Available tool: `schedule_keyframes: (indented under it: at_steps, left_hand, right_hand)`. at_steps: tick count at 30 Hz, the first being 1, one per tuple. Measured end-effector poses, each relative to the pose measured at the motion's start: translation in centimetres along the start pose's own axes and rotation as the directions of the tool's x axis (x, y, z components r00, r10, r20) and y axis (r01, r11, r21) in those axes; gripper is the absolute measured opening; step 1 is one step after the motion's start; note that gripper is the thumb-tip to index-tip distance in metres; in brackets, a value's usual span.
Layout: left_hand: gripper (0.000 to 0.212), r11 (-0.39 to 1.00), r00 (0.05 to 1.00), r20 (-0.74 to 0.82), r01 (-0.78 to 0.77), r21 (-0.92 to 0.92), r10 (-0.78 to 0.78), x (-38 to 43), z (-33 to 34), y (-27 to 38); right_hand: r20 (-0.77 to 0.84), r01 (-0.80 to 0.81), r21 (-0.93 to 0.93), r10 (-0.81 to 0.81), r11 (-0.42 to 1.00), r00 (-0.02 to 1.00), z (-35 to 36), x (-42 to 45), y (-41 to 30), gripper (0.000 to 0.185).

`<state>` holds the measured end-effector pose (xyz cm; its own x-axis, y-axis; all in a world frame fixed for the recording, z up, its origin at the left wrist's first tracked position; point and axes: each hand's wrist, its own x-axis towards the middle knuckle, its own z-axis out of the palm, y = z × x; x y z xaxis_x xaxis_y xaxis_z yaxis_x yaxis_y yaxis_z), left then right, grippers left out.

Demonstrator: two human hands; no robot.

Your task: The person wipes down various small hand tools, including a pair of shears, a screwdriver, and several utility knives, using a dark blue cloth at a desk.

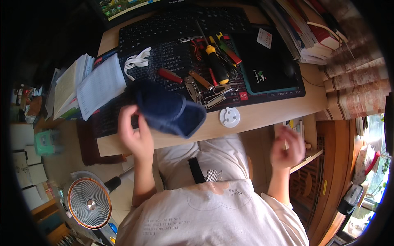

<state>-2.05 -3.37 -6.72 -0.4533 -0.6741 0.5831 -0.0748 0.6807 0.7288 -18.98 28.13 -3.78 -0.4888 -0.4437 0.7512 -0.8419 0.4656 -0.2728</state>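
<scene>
My left hand pinches the edge of a dark blue cloth item, perhaps a cap or pouch, above the desk's front edge. My right hand, blurred, is off to the right beside an open drawer, fingers curled; whether it holds anything is unclear. On the dark desk mat lie a red folding knife, a multitool, a brown-handled folding tool, a black and yellow screwdriver and nail clippers. A white cord lies at the left, and a round white plastic piece near the front edge.
A keyboard and monitor stand at the back. Papers are stacked left; books stand right, beyond a black mouse pad with a mouse. An open drawer juts out beneath the desk at right. A fan stands lower left.
</scene>
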Motion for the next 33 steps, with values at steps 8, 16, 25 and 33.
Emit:
schedule_keyframes:
  at_steps: [8,16,25,33]
  left_hand:
    - [0.020,0.888,0.907,0.302,-0.144,-0.436,0.295,-1.7,-2.8,10.1]
    - [0.028,0.963,0.878,0.397,-0.242,-0.116,0.268,1.8,-3.2,5.6]
    - [0.026,0.837,0.886,0.442,-0.345,0.425,0.140,12.0,0.5,-2.7]
    - [0.014,0.791,0.877,0.421,-0.422,0.443,0.232,13.7,2.3,-5.9]
  right_hand:
    - [0.384,-0.418,0.906,0.289,0.063,0.877,8.4,-0.2,-13.2,0.086]
    - [0.515,-0.644,0.735,0.443,0.211,0.733,5.9,1.4,-6.9,0.054]
    - [0.528,-0.370,0.832,0.382,-0.414,0.758,4.3,-1.6,-2.2,0.063]
    - [0.518,-0.351,0.836,0.396,-0.422,0.758,3.6,0.2,-3.2,0.059]
